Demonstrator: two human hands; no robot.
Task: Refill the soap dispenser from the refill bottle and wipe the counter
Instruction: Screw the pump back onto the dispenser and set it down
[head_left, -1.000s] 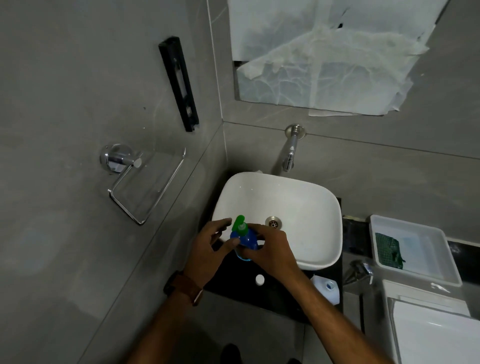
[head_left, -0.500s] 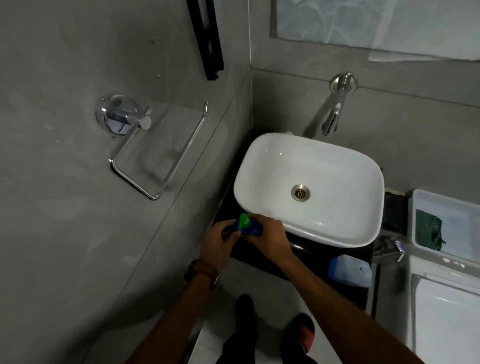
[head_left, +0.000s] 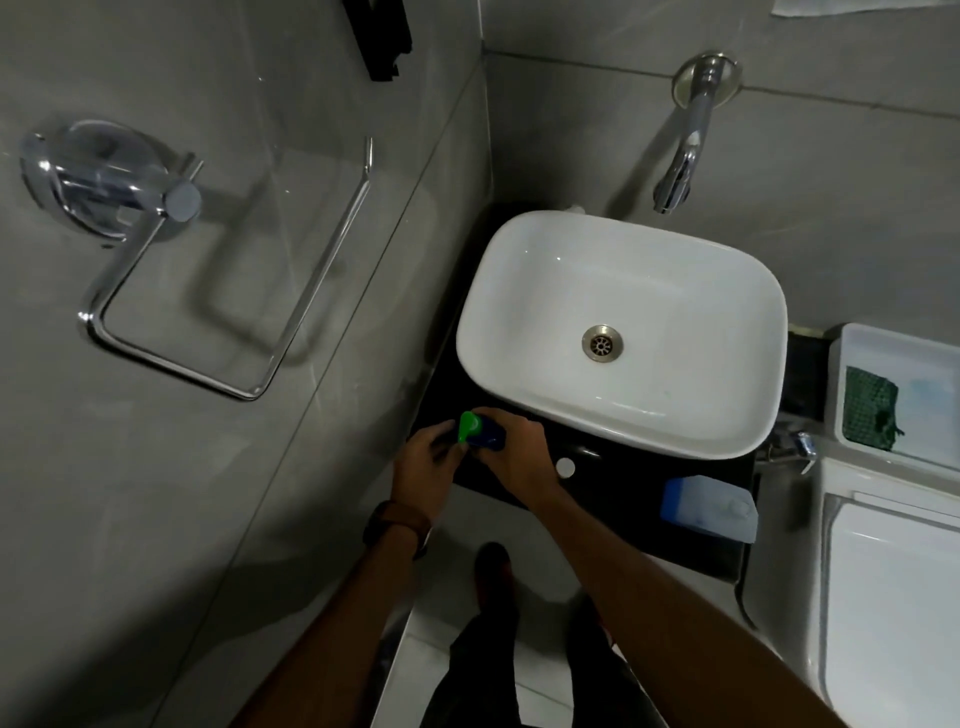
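A small blue soap dispenser (head_left: 491, 435) with a green pump head (head_left: 469, 426) stands on the black counter (head_left: 613, 499) at its left front corner, in front of the white basin. My right hand (head_left: 511, 457) wraps around the dispenser's body. My left hand (head_left: 426, 470) touches it from the left, fingers at the pump. The translucent refill bottle (head_left: 709, 506) with a blue end lies on its side at the counter's right front. A small white cap (head_left: 565, 467) rests on the counter between them.
The white basin (head_left: 519, 291) fills most of the counter, with a chrome wall spout (head_left: 678, 174) above it. A white tray (head_left: 852, 343) holding a green cloth (head_left: 868, 406) stands at right, above a white toilet tank (head_left: 893, 597). A chrome towel ring (head_left: 228, 306) hangs on the left wall.
The camera has tilted down and moved closer, so the basin sits higher and larger. Both hands stay on the dispenser at the counter's left front corner.
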